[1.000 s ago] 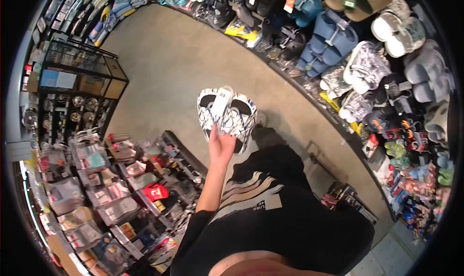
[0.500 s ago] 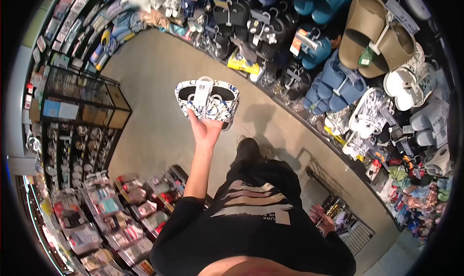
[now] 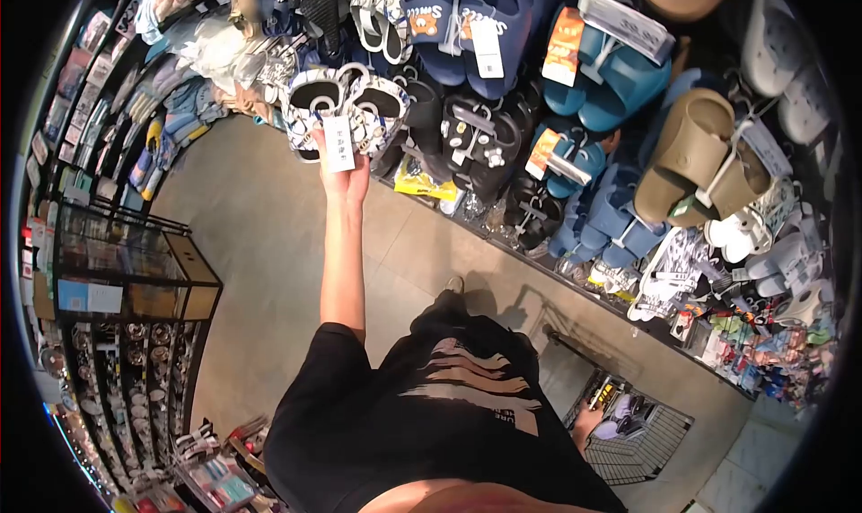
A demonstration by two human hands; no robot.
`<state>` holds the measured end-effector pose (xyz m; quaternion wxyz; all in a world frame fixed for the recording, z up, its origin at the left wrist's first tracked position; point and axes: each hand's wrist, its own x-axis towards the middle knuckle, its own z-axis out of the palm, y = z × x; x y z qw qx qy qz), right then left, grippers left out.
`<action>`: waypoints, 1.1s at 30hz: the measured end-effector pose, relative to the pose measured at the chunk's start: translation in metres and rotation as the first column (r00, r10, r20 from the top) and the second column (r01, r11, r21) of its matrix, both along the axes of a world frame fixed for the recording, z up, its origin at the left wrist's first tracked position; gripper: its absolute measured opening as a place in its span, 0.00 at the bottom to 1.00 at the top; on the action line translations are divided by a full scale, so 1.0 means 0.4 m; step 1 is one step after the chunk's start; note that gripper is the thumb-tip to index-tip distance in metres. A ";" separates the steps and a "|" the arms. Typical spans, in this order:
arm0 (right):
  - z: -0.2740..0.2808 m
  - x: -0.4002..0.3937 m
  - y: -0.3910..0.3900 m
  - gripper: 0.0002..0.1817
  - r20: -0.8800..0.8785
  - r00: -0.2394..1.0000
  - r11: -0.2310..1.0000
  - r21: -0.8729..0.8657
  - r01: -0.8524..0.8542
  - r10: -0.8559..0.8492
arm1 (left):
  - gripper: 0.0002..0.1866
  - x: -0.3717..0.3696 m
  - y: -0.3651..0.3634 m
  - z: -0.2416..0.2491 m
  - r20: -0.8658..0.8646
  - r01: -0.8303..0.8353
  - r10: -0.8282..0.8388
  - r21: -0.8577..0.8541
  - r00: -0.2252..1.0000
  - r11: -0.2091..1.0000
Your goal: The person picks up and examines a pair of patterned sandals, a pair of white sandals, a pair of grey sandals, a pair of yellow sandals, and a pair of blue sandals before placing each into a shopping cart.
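My left hand point(image 3: 344, 174) is raised in front of the shoe display, closed on a pair of white slip-on shoes point(image 3: 382, 118) with a dark and blue pattern. The pair hangs together from a white plastic hanger, and a white tag point(image 3: 339, 144) dangles in front of my fingers. Low on the right, my right hand point(image 3: 588, 420) is at the handle point(image 3: 605, 394) of a wire shopping cart point(image 3: 660, 446). Its fingers look curled on the handle, though they show only in part. A pair of pale purple footwear point(image 3: 620, 423) lies in the cart.
Ahead and to the right runs a display of hanging footwear, including navy slides point(image 3: 462, 33), teal slides point(image 3: 606, 73) and brown slides point(image 3: 687, 158). On the left stands a glass-sided case point(image 3: 126, 253) above racks of small goods. Tiled floor point(image 3: 269, 235) lies between them.
My left hand has carried the patterned shoes forward and left, up against the display. The right hand, spread before, has come down onto the cart handle. The view has shifted toward the shelves.
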<state>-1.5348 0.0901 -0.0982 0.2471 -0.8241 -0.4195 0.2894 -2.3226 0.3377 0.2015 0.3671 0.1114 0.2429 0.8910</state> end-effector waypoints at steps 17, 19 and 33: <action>0.156 -0.491 0.162 0.13 0.474 0.880 0.998 0.050 -0.038 0.010 | 0.23 -0.341 0.400 0.162 0.018 0.014 -0.016 0.126 1.000 0.992; 0.150 -0.508 0.176 0.13 0.467 0.884 0.998 0.048 -0.041 0.014 | 0.24 -0.348 0.417 0.178 0.003 0.028 -0.029 0.116 1.000 0.993; 0.147 -0.580 0.223 0.10 0.385 0.922 0.996 0.045 -0.073 0.050 | 0.29 -0.400 0.458 0.113 0.018 0.228 -0.237 0.207 0.971 0.951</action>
